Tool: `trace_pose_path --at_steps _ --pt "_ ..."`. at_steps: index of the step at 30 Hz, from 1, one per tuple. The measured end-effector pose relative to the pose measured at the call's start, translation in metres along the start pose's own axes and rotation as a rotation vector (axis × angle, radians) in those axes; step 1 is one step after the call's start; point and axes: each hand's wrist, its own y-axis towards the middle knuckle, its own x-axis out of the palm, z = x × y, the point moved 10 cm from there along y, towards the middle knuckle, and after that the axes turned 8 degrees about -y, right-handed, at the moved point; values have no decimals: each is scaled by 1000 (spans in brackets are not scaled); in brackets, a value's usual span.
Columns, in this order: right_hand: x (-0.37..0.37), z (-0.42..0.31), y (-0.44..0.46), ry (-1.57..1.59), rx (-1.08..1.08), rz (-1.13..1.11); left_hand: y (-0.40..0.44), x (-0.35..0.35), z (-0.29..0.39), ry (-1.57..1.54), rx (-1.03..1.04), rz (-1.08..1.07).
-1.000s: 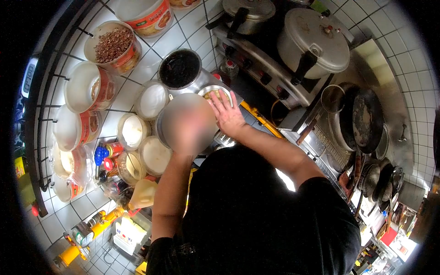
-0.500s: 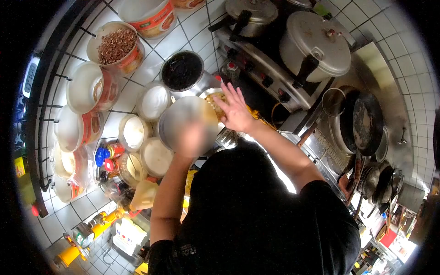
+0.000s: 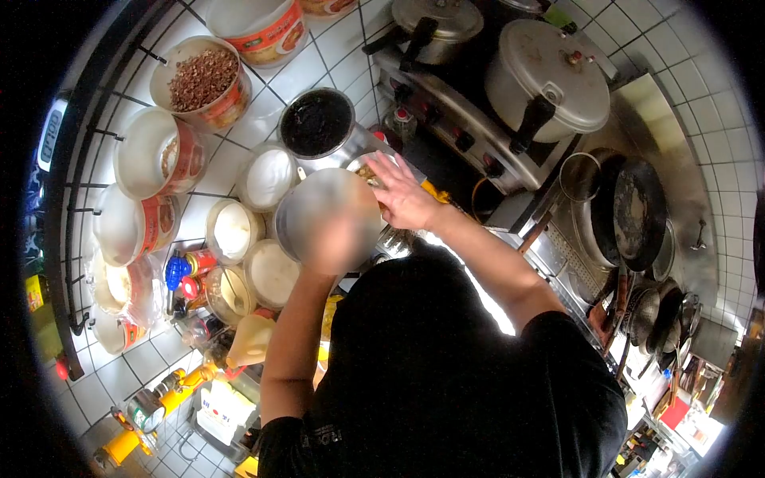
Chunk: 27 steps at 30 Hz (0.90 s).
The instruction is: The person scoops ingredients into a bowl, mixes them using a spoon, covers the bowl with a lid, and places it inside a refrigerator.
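My right hand [image 3: 406, 199] reaches in from the right with its fingers stretched and apart. It lies over a small bowl of yellowish food [image 3: 364, 172], covering most of it. At the end of my left forearm, my left hand [image 3: 333, 243] is smeared by a round blurred patch, so its fingers and anything in them are hidden. Just behind both hands stands a metal pot of black contents [image 3: 316, 123]. Left of the blur are a tub of white powder [image 3: 269, 177] and a pale round container [image 3: 272, 273].
Along the left stand a tub of reddish-brown bits [image 3: 203, 84] and several other tubs. A stove [image 3: 446, 119] carries pressure cookers [image 3: 547, 80] at the upper right. Woks [image 3: 640, 215] and utensils lie right. A yellow gas pipe [image 3: 171, 394] runs at the lower left.
My right hand has shifted slightly left, its fingers now covering more of the bowl of yellowish food. My left forearm stays in almost the same place.
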Motion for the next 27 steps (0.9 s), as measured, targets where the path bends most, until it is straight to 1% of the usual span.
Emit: trace_pose_path --at_steps 2,5,8,11,14,17,20,23,26,27 --pt "5 12 0 35 78 -11 -1 2 0 103 38 -9" --pt "14 25 1 37 160 -85 3 -20 25 93 105 129" --pt "18 29 0 75 209 -166 0 -15 21 238 121 96" --pt "22 32 -3 68 232 -205 -2 -13 11 123 129 207" --pt "29 36 -8 84 259 -232 -1 -19 17 93 135 252" --pt "35 39 -13 61 274 -256 -1 -20 9 54 87 274" --pt "31 39 -15 42 310 -242 -1 -16 -3 36 24 242" --pt "18 32 -13 33 258 -37 5 -23 39 298 123 47" --pt "5 14 -6 -70 184 -17 -13 -1 11 245 276 192" --pt "2 8 -4 -87 162 -8 -12 1 8 247 243 165"
